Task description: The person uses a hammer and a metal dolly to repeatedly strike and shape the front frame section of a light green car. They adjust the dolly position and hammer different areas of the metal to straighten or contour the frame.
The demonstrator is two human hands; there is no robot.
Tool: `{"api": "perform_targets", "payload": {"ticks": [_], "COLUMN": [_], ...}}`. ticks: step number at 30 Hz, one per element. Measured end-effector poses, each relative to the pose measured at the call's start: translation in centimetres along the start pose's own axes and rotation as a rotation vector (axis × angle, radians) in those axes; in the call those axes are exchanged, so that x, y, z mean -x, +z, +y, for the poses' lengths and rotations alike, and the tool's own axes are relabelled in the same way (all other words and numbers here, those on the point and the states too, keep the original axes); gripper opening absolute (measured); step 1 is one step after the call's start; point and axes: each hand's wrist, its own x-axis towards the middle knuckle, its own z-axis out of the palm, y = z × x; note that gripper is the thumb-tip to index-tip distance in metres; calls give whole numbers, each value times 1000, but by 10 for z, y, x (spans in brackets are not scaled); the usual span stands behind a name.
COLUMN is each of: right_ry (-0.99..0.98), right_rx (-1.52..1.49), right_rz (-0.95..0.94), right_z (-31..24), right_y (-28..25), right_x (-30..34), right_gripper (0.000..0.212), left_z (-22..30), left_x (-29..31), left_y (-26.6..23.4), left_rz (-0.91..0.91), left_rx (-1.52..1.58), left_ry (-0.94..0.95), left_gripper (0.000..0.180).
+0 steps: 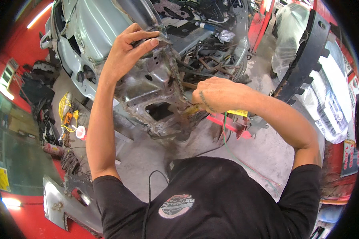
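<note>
In front of me is a stripped car body (95, 28) with a bare, scuffed sheet-metal panel (143, 95) at its end, pierced by several holes. My left hand (125, 49) reaches to the panel's upper edge, thumb and fingers closed over the metal there. Beside the panel's right edge, my right hand (219, 94) is closed in a fist with its back toward me. A light brown bar (190, 85) shows just left of that fist; whether it is in my grip I cannot tell. The palm and fingertips of this hand are hidden.
Loose metal parts and tools lie inside the car body. A red stand (229, 124) is under my right forearm, with a green hose (229, 147) below. An orange tool with yellow cord (66, 119) sits left. A plastic-wrapped car (327, 95) and dark bumper beam (297, 63) are right.
</note>
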Motion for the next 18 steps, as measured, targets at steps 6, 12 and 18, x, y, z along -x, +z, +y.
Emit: {"api": "perform_targets", "payload": {"ticks": [6,12,18], "right_ry": [151,11,75], "right_rx": [-25,-29,0], "right_rz": [426,6,520], "right_z": [4,-5,8], "right_y": [-36,1,-34], "right_x": [-9,-1,-11], "right_gripper": [20,19,13], "left_z": [4,4,-2], "left_x": [-1,-2,-1], "left_y": [1,-1,-1], "left_rz": [-2,-46,-13], "left_rx": [-8,-60,22], "left_ry": [17,-4,-8], "left_gripper": [33,31,37]}}
